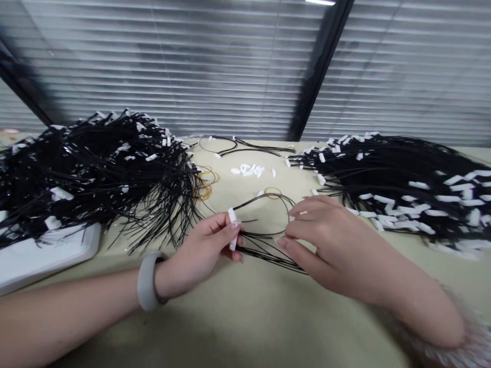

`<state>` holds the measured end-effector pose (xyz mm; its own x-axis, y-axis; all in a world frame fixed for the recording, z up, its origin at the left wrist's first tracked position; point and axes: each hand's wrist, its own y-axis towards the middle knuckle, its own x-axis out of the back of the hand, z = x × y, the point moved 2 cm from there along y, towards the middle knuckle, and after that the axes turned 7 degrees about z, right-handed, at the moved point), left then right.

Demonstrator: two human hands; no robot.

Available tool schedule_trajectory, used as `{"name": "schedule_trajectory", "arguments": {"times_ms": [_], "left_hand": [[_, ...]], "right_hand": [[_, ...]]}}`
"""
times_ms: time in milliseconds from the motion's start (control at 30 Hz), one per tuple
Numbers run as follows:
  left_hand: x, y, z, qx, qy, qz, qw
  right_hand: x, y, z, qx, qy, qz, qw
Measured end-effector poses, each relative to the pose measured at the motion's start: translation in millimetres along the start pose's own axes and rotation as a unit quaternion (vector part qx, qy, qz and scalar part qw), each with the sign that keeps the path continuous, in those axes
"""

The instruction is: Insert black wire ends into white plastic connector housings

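My left hand (210, 239) pinches a long white connector (232, 244) between thumb and fingers, upright in the middle of the view. Several thin black wires (270, 257) run out of the connector's right side toward my right hand (320, 237). That hand's thumb and forefinger are closed together at the wires; its grip looks like a pinch on one of them, though the fingertips partly hide it. One group of wires curves upward in a loop from the connector to the right fingers.
Large heaps of black wires with white connectors lie left (95, 158) and right (402, 168). Loose white connectors (249, 169) and yellow rubber bands (203, 191) lie between them. A white tray (76, 250) sits at left. Window blinds (215, 66) stand behind the table (238, 317).
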<state>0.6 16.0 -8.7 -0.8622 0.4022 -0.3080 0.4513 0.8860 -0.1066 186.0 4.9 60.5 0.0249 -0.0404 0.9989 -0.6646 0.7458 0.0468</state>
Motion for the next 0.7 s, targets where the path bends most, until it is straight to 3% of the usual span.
{"name": "schedule_trajectory", "arguments": {"times_ms": [200, 333, 533, 633, 700], "left_hand": [[1.1, 0, 1, -0.005, -0.030, -0.005, 1.000], [0.1, 0, 0, -0.005, -0.037, -0.024, 0.999], [-1.8, 0, -3, -0.027, -0.062, -0.062, 0.996], [-1.7, 0, -3, -0.029, -0.057, -0.066, 0.996], [-1.1, 0, -2, -0.024, -0.048, -0.050, 0.997]], "right_hand": [[-13, 6, 1, 0.012, -0.017, -0.024, 0.999], [-20, 9, 2, -0.003, -0.105, -0.068, 0.992], [4, -4, -15, -0.136, -0.237, -0.146, 0.951], [16, -12, -24, -0.180, -0.162, -0.258, 0.935], [20, -14, -26, -0.176, -0.012, -0.362, 0.915]]}}
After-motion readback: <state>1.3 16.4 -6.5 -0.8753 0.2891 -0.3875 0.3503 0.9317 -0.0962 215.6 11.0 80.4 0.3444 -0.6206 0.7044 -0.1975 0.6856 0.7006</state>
